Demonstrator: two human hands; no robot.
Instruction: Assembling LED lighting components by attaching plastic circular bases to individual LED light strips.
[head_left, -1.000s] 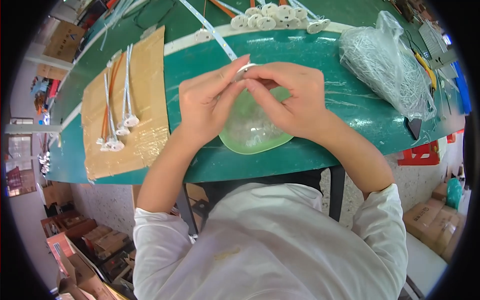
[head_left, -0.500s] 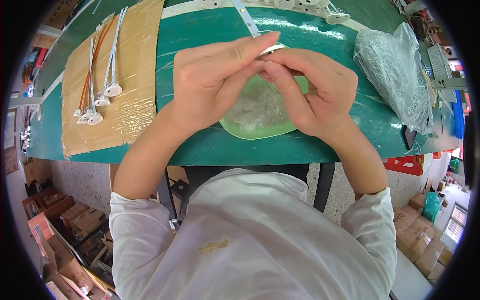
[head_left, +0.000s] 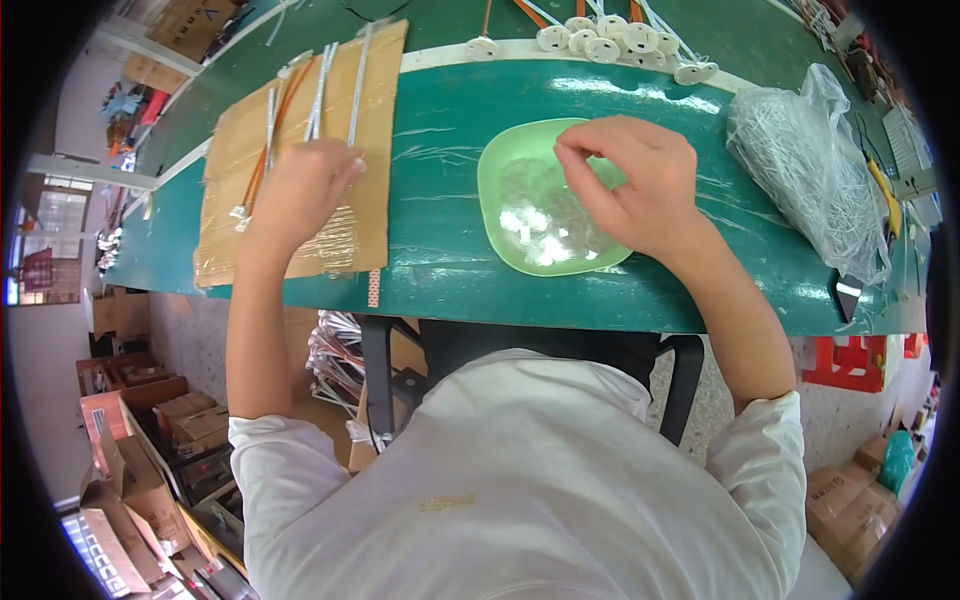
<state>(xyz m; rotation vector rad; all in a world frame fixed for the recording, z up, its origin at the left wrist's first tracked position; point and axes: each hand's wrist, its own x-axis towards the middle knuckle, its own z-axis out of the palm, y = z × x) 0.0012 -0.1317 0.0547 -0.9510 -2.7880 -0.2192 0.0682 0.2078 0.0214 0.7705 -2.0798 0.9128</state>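
My left hand (head_left: 308, 190) is closed over the cardboard sheet (head_left: 372, 220), its fingers at the lower end of a thin white LED strip (head_left: 360, 85). A bit of white shows at the fingertips. Beside it lie other LED strips (head_left: 324, 80) with orange wires, their round ends hidden under this hand. Above the right side of a light green bowl (head_left: 488, 215), my right hand (head_left: 645, 185) has thumb and forefinger pinched together; anything between them is too small to make out. Small clear plastic pieces (head_left: 545, 215) fill the bowl.
Several white discs (head_left: 605, 45) on strips and orange wires lie along the table's far side. A clear bag of thin white strands (head_left: 805, 165) rests at the right, near a yellow-handled tool (head_left: 885, 195). A red crate (head_left: 845, 362) stands below the table's right edge.
My hands have parted. The left has carried the LED strip from above the bowl leftward to the cardboard; the right stays by the bowl. The view has shifted, showing more of the far side.
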